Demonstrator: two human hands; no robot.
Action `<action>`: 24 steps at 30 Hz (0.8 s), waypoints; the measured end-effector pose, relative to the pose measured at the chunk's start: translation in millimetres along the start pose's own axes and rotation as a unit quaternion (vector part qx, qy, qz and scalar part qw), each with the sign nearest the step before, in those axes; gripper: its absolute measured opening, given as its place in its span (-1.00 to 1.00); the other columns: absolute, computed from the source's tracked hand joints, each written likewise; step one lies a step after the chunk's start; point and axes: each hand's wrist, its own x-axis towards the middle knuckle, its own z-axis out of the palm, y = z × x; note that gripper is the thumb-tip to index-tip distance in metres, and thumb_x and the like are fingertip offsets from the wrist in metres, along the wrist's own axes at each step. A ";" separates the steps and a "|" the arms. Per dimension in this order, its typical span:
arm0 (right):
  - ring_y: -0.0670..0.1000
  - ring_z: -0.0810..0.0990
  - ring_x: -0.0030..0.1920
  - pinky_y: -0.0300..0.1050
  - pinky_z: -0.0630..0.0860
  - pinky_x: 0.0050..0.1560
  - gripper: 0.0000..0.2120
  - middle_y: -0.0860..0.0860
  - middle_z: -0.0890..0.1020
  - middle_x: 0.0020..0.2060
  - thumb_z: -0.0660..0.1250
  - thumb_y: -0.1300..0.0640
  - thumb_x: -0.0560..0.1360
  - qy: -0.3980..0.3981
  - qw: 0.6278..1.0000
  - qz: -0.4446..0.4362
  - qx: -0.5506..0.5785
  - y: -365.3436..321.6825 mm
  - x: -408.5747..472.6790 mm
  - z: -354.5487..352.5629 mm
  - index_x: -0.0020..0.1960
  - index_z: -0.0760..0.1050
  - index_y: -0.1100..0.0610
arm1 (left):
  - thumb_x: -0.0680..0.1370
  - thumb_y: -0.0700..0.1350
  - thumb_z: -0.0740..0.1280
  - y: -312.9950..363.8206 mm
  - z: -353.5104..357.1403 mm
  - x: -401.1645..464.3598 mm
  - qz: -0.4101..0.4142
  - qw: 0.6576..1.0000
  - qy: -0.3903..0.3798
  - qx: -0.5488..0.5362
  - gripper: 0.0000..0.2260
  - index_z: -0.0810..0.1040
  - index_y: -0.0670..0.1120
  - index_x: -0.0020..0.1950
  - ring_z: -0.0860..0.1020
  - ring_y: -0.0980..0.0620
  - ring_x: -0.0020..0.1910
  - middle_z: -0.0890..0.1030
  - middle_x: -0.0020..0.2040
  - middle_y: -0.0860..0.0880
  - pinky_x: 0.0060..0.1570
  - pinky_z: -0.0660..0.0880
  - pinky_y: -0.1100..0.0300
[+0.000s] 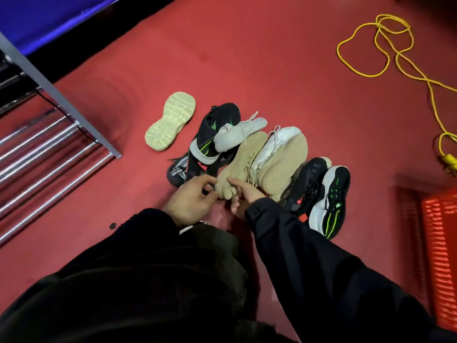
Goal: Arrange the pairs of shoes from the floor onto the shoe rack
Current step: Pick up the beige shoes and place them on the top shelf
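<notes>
— Starting at the left edge: what stands there?

— Shiny metal tubes of the shoe rack point(47, 154), round and parallel, under a flat grey frame bar. No shoe sits on the part in view. Everything rests on red floor point(247, 58) with a matte, slightly grainy look.

— And the shoes?

— Nearest the rack lies an upturned beige shoe point(170, 121), its pale ridged rubber sole facing up, apart from the heap. Next comes a black sneaker with green stripes point(212, 137) on its side, a smooth white shoe point(237, 133) leaning on it. Beneath them a dark shoe with white lettering point(176, 172) pokes out.

— The hands?

— Both meet at the near end of a tan knit shoe point(237, 167), soft and ribbed. The left hand point(190, 199) has fingers curled against its heel on the left; the right hand point(243, 194) pinches the same heel from the right, forefinger stretched over the fabric. Black sleeves cover both arms.

— Further right?

— A second tan shoe point(284, 162), its sole side turned up, lies just beside the first, with white mesh material between them. Then a black sneaker point(309, 184) and a white-and-black sneaker with green accents point(329, 204) sit side by side. A yellow cord point(385, 55) loops over the floor beyond, and an orange slatted plastic crate point(440, 256) fills the right edge.
</notes>
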 end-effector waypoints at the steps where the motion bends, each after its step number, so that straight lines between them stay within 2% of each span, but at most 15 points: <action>1: -0.13 0.23 -0.58 -0.28 0.15 -0.59 -0.66 -0.07 0.33 -0.47 0.56 -0.04 0.38 -0.018 1.000 0.012 0.015 -2.8 -9.1 0.4 -0.23 0.41 0.04 | 0.50 0.10 0.31 0.1 -0.9 -1.3 -0.005 1.000 -0.002 -0.003 -0.68 0.52 0.10 0.24 0.65 -0.04 -0.14 0.60 -0.05 0.08 0.07 0.58 -0.06; 3: -0.15 0.19 -0.56 -0.30 0.12 -0.57 -0.61 -0.10 0.28 -0.47 0.57 -0.10 0.36 -0.035 0.999 0.009 0.037 -6.7 -28.6 1.9 -0.25 0.37 0.02 | 0.49 0.17 0.25 3.4 -1.9 -3.8 -0.015 1.000 0.011 -0.002 -0.71 0.50 0.16 0.18 0.63 -0.01 -0.14 0.63 -0.02 0.01 0.08 0.58 -0.09; 5: -0.17 0.24 -0.55 -0.34 0.15 -0.60 -0.65 -0.11 0.32 -0.44 0.57 -0.11 0.36 -0.027 0.997 -0.006 0.066 -4.9 -45.3 2.6 -0.15 0.43 0.01 | 0.57 0.16 0.24 8.5 -1.7 -4.5 -0.034 0.999 0.032 0.010 -0.72 0.55 0.03 0.15 0.62 -0.06 -0.11 0.65 -0.03 -0.07 0.11 0.56 -0.11; 6: -0.18 0.27 -0.56 -0.35 0.17 -0.62 -0.67 -0.11 0.34 -0.42 0.56 -0.10 0.38 -0.029 0.997 -0.016 0.074 -1.8 -51.1 2.0 -0.09 0.47 0.00 | 0.58 0.21 0.21 12.8 -1.7 -4.8 -0.048 0.998 0.036 -0.007 -0.65 0.55 -0.02 0.13 0.62 -0.09 -0.08 0.65 -0.04 -0.10 0.12 0.56 -0.12; 8: -0.18 0.30 -0.56 -0.36 0.20 -0.65 -0.74 -0.08 0.38 -0.38 0.54 -0.04 0.41 -0.037 0.996 -0.043 0.074 7.9 -64.5 2.1 -0.04 0.53 0.03 | 0.55 0.38 0.14 28.0 -1.2 -10.2 -0.108 0.987 -0.004 -0.119 -0.50 0.54 0.03 0.19 0.66 -0.07 -0.02 0.65 0.00 -0.03 0.14 0.60 -0.13; 9: -0.18 0.33 -0.54 -0.37 0.22 -0.65 -0.78 -0.06 0.44 -0.34 0.53 0.00 0.43 -0.040 0.995 -0.059 0.075 13.4 -71.7 1.3 -0.03 0.57 0.07 | 0.56 0.40 0.12 34.7 0.1 -12.1 -0.144 0.971 -0.035 -0.187 -0.50 0.53 0.06 0.23 0.67 -0.05 0.02 0.66 0.05 0.00 0.12 0.62 -0.09; 10: -0.16 0.38 -0.53 -0.37 0.26 -0.65 -0.81 -0.01 0.51 -0.31 0.51 0.05 0.46 -0.043 0.994 -0.075 0.072 18.0 -79.4 0.7 -0.02 0.60 0.13 | 0.58 0.37 0.14 40.5 1.3 -12.5 -0.161 0.957 -0.054 -0.237 -0.53 0.52 0.07 0.25 0.69 -0.04 0.03 0.67 0.09 0.00 0.09 0.64 -0.05; 12: -0.13 0.44 -0.58 -0.35 0.33 -0.65 -0.84 0.06 0.59 -0.34 0.45 0.11 0.52 -0.039 0.993 -0.099 0.055 25.1 -90.1 -0.9 -0.05 0.60 0.22 | 0.60 0.22 0.28 46.3 3.9 -13.1 -0.158 0.958 -0.063 -0.231 -0.54 0.46 -0.02 0.39 0.69 -0.01 -0.03 0.68 0.10 -0.07 -0.05 0.66 0.03; 14: -0.08 0.42 -0.59 -0.32 0.33 -0.62 -0.74 0.09 0.58 -0.38 0.47 0.00 0.48 -0.014 0.991 -0.126 -0.029 28.3 -95.7 -5.5 -0.06 0.61 0.22 | 0.60 -0.03 0.39 47.0 10.3 -13.3 -0.143 0.967 -0.057 -0.202 -0.46 0.32 -0.18 0.51 0.68 0.08 -0.22 0.67 -0.04 -0.09 -0.26 0.60 0.16; 17: -0.03 0.36 -0.57 -0.28 0.26 -0.55 -0.56 0.02 0.49 -0.48 0.37 -0.27 0.47 0.014 0.977 -0.162 -0.137 25.0 -105.2 -19.7 -0.12 0.63 0.13 | 0.61 -0.26 0.34 45.7 13.8 -16.9 -0.118 0.968 -0.035 -0.219 -0.70 0.46 -0.26 0.34 0.58 0.22 -0.47 0.60 -0.22 -0.08 -0.47 0.51 0.31; 19: -0.03 0.38 -0.52 -0.21 0.29 -0.48 -0.49 -0.03 0.48 -0.49 0.22 -0.31 0.55 0.074 0.970 -0.183 -0.142 13.6 -111.1 -32.9 -0.17 0.60 0.12 | 0.53 -0.18 0.37 43.3 8.7 -16.9 -0.131 0.957 -0.009 -0.257 -0.76 0.58 -0.20 0.18 0.58 0.12 -0.41 0.60 -0.17 -0.14 -0.43 0.52 0.21; 21: 0.02 0.49 -0.35 -0.12 0.40 -0.28 -0.61 -0.04 0.55 -0.36 0.23 -0.23 0.56 0.164 0.936 -0.251 -0.186 -1.7 -107.1 -46.2 -0.19 0.54 0.06 | 0.36 -0.03 0.35 35.1 2.8 -18.1 -0.121 0.966 0.029 -0.228 -0.72 0.66 -0.07 0.02 0.60 -0.01 -0.27 0.67 -0.16 -0.10 -0.21 0.57 0.06; 22: 0.05 0.53 -0.21 -0.08 0.45 -0.14 -0.72 0.00 0.60 -0.19 0.27 -0.18 0.53 0.206 0.909 -0.278 -0.234 -10.2 -101.5 -51.5 -0.10 0.53 0.02 | 0.31 0.03 0.34 30.8 0.2 -19.2 -0.107 0.972 0.052 -0.202 -0.69 0.68 -0.04 -0.02 0.63 -0.04 -0.19 0.71 -0.15 -0.07 -0.08 0.59 -0.03; 23: 0.07 0.54 -0.08 -0.06 0.47 -0.01 -0.73 0.05 0.58 0.05 0.30 -0.14 0.51 0.234 0.884 -0.282 -0.289 -18.2 -95.5 -55.1 0.09 0.51 0.02 | 0.30 0.08 0.33 25.8 -1.2 -20.3 -0.093 0.976 0.073 -0.185 -0.67 0.69 -0.02 -0.04 0.65 -0.06 -0.12 0.73 -0.12 -0.08 0.03 0.60 -0.11; 24: 0.10 0.52 0.03 -0.07 0.45 0.10 -0.58 0.11 0.48 0.25 0.32 -0.11 0.51 0.247 0.868 -0.267 -0.339 -25.1 -87.9 -57.0 0.30 0.44 0.04 | 0.31 0.11 0.31 24.0 -3.3 -23.9 -0.081 0.977 0.089 -0.176 -0.65 0.69 -0.02 -0.04 0.66 -0.08 -0.08 0.73 -0.10 -0.11 0.09 0.59 -0.17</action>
